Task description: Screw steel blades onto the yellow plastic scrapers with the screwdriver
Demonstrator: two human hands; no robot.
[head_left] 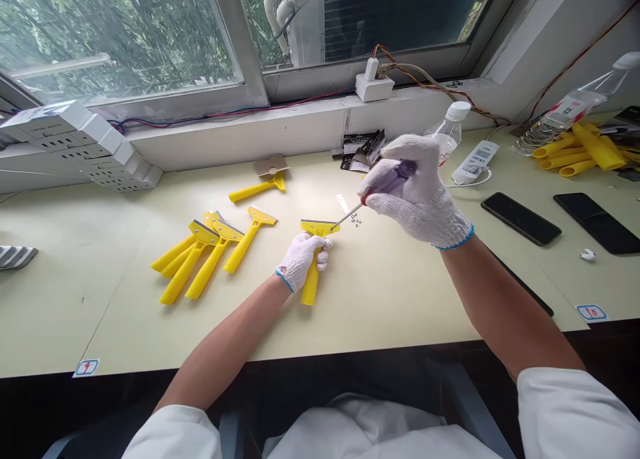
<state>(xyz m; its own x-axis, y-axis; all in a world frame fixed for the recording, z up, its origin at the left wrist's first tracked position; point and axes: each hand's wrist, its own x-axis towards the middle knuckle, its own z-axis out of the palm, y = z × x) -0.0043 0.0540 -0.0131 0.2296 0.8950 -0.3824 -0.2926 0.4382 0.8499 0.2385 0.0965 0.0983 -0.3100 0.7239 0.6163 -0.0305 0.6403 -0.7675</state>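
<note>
Held scraper (311, 287): yellow, just in from the tabletop's (390, 312) front edge, head toward the back edge; probably light, stiff plastic, its smooth handle apt to twist
Left hand (303, 253): gloved, wrapped around the handle just below the head, a sound hold, clear of the likely sharp blade
Grouped scrapers (203, 265): left of the held one, handles slanting toward the front edge
Right hand (417, 192): gloved, raised, gripping a screwdriver (349, 214), its tip at the head's right end
Small metal pieces (357, 221): probably screws, near the shaft, easily scattered
Lone scraper (255, 189): toward the back edge
</note>
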